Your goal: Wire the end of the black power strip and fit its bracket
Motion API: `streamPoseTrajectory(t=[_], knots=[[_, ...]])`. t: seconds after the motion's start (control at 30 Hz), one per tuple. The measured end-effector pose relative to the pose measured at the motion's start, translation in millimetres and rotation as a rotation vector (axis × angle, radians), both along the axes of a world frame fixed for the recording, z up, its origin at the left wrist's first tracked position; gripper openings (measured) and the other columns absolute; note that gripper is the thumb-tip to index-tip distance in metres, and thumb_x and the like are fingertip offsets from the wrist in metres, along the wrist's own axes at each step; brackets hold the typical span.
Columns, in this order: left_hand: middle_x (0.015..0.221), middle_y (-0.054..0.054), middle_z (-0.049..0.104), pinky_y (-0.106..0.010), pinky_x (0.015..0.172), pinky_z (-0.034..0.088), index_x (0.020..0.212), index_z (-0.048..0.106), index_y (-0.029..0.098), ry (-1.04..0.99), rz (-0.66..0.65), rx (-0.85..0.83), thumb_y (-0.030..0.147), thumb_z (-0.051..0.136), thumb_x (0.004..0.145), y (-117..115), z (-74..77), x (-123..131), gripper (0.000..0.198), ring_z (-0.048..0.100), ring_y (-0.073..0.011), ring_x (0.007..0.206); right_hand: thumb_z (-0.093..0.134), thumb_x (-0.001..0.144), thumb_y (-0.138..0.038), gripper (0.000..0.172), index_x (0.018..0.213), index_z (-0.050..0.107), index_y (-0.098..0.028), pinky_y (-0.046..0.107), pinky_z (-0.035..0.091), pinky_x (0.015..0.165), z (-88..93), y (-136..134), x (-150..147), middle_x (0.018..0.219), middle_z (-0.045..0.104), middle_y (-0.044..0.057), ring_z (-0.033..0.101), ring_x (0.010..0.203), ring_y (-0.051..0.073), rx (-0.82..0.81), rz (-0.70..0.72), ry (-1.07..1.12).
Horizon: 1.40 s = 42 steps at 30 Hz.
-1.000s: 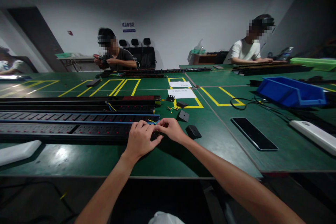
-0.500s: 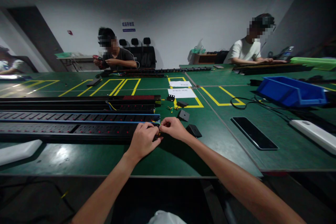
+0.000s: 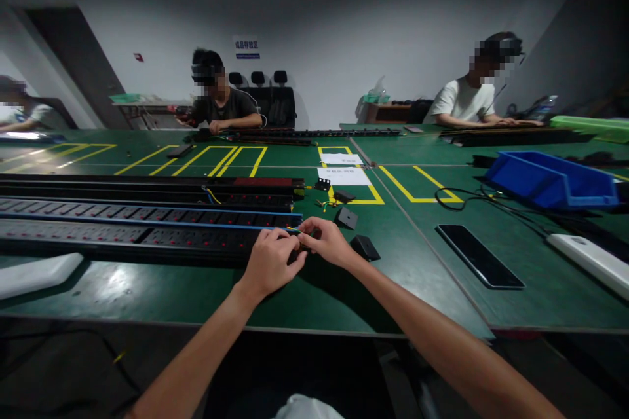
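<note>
Long black power strips with rows of sockets and small red marks lie side by side to the left. My left hand (image 3: 275, 258) is closed around the right end of the nearest power strip (image 3: 196, 240), its thumb reaching toward my other hand. Just beyond it runs a second power strip (image 3: 147, 215) with blue edges. My right hand (image 3: 327, 242) pinches a short yellow-green wire (image 3: 293, 230) at the strip's end, and the fingertips of both hands meet there. What lies between the fingertips is mostly hidden. Two black end caps, one farther (image 3: 346, 218) and one nearer (image 3: 365, 247), sit beside my right hand.
Right of my arms lie a smartphone (image 3: 479, 255), a white power bank-like block (image 3: 590, 258) with black cables, and a blue bin (image 3: 550, 180). Paper labels (image 3: 344, 175) and small black brackets (image 3: 323, 184) lie ahead. Several people sit across the green table (image 3: 417, 288).
My view has shifted slightly. My hands stay at the strip's end, and the right fingers have closed in nearer to the left. Across the table, one person's hand has lowered to the table.
</note>
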<state>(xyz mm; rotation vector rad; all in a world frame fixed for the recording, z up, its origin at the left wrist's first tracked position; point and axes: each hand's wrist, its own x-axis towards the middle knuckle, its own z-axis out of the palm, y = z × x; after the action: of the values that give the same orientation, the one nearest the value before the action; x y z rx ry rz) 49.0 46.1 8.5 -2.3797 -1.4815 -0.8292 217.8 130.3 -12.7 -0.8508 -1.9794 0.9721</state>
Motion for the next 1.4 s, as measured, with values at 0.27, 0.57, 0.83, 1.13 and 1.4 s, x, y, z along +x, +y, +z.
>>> streamPoseTrajectory(t=[0.27, 0.57, 0.83, 1.13, 1.4], knots=[[0.079, -0.004, 0.067, -0.038, 0.080, 0.044, 0.079, 0.060, 0.020, -0.172, 0.118, 0.084, 0.028, 0.055, 0.091, 2, 3.0, -9, 0.015, 0.062, -0.0207, 0.082, 0.065, 0.086, -0.031, 0.019, 0.102, 0.064, -0.019, 0.023, 0.044, 0.055, -2.3, -1, 2, 0.079, 0.066, -0.001, 0.058, 0.058, 0.011, 0.035, 0.012, -0.004], [0.100, -0.007, 0.069, -0.042, 0.086, 0.042, 0.091, 0.062, 0.021, -0.094, 0.256, 0.021, 0.021, 0.058, 0.082, 0, 6.7, -10, 0.010, 0.057, -0.0275, 0.101, 0.064, 0.086, -0.022, 0.012, 0.092, 0.073, -0.018, 0.024, 0.042, 0.061, 3.0, -2, 2, 0.077, 0.071, 0.002, 0.058, 0.065, 0.014, 0.153, -0.013, -0.068], [0.101, -0.007, 0.069, -0.044, 0.086, 0.042, 0.093, 0.065, 0.022, -0.047, 0.284, -0.008, 0.022, 0.059, 0.081, 1, 4.7, -8, 0.014, 0.056, -0.0289, 0.102, 0.066, 0.085, -0.021, 0.011, 0.088, 0.075, -0.016, 0.024, 0.043, 0.062, -0.6, 3, 2, 0.079, 0.074, 0.004, 0.060, 0.065, 0.014, 0.128, 0.000, -0.065], [0.097, -0.005, 0.071, -0.044, 0.086, 0.042, 0.090, 0.065, 0.022, -0.062, 0.295, -0.002, 0.018, 0.056, 0.084, 3, 2.6, -8, 0.012, 0.057, -0.0271, 0.098, 0.068, 0.084, -0.024, 0.012, 0.087, 0.075, -0.015, 0.024, 0.043, 0.060, -0.3, 5, 2, 0.079, 0.074, 0.004, 0.059, 0.064, 0.014, 0.048, 0.008, -0.054], [0.094, -0.006, 0.070, -0.042, 0.083, 0.043, 0.084, 0.066, 0.022, -0.052, 0.300, 0.025, 0.017, 0.055, 0.084, 4, 0.7, -9, 0.012, 0.058, -0.0260, 0.095, 0.069, 0.085, -0.027, 0.014, 0.090, 0.076, -0.017, 0.025, 0.046, 0.062, 1.3, 2, 4, 0.084, 0.075, 0.005, 0.062, 0.067, 0.015, 0.091, 0.035, -0.065]])
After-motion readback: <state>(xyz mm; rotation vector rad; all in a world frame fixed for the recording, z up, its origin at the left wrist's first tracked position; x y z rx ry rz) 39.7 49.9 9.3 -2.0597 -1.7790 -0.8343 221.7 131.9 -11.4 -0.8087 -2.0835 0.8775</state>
